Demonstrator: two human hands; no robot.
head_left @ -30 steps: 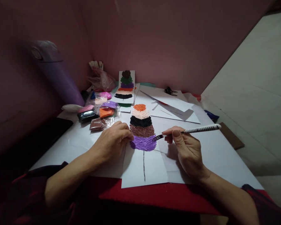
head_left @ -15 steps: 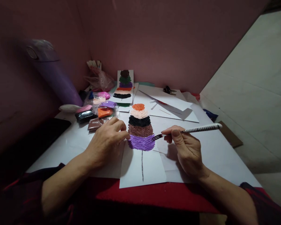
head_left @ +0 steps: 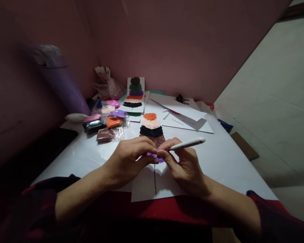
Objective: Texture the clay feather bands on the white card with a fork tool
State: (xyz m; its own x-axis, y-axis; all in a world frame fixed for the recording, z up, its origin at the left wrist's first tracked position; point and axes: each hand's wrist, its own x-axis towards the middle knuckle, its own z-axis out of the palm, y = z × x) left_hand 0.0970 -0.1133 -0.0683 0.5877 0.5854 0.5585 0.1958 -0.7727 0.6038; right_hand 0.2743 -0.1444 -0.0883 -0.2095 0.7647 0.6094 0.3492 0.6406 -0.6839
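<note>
My right hand (head_left: 188,165) is closed on a fork (head_left: 188,144) whose white patterned handle points up to the right. My left hand (head_left: 131,160) meets it over the sheet, thumb and fingers bent together around the fork's front end. What the left fingertips pinch there is hidden. Beneath both hands lies a white paper (head_left: 143,189) bearing a feather-like shape in ridged clay. Its bands run from orange (head_left: 150,116) through peach, black (head_left: 151,132) and brown to purple (head_left: 162,160), which the fingers partly cover. A drawn dark stem runs below.
Bagged clay packs (head_left: 107,134) in several colours lie at left, beside a purple bottle (head_left: 66,87). Behind, a finished-looking clay card (head_left: 130,90) leans upright. Loose white papers (head_left: 202,126) and a dark-handled tool (head_left: 181,99) sit at back right. Pink walls border the table.
My right hand has moved left with the fork, off the purple band's right edge. My left hand has come right from the band's left edge, and both now meet above it.
</note>
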